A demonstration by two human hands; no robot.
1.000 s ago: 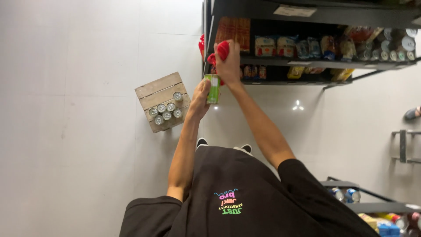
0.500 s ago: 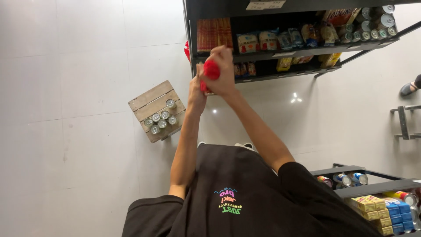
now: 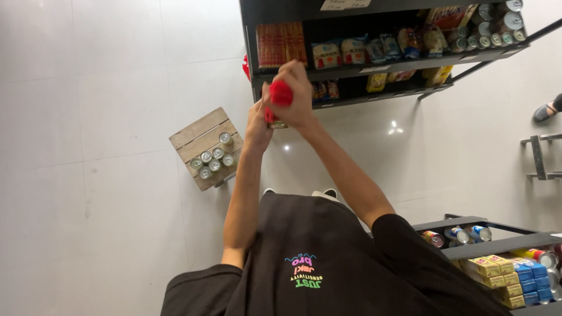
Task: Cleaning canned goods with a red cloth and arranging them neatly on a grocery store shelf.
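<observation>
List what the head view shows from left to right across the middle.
Wooden crate bearing small cans → left hand → right hand gripping a red object → black shelf rack → metal stand.

Pale, glossy floor tiles (image 3: 105,175) catch a spot of ceiling light. A black shelf unit (image 3: 374,64) stands ahead, stocked with packets and tins. A wooden crate (image 3: 196,137) sits on the floor, and another black rack (image 3: 497,246) stands at right.
</observation>
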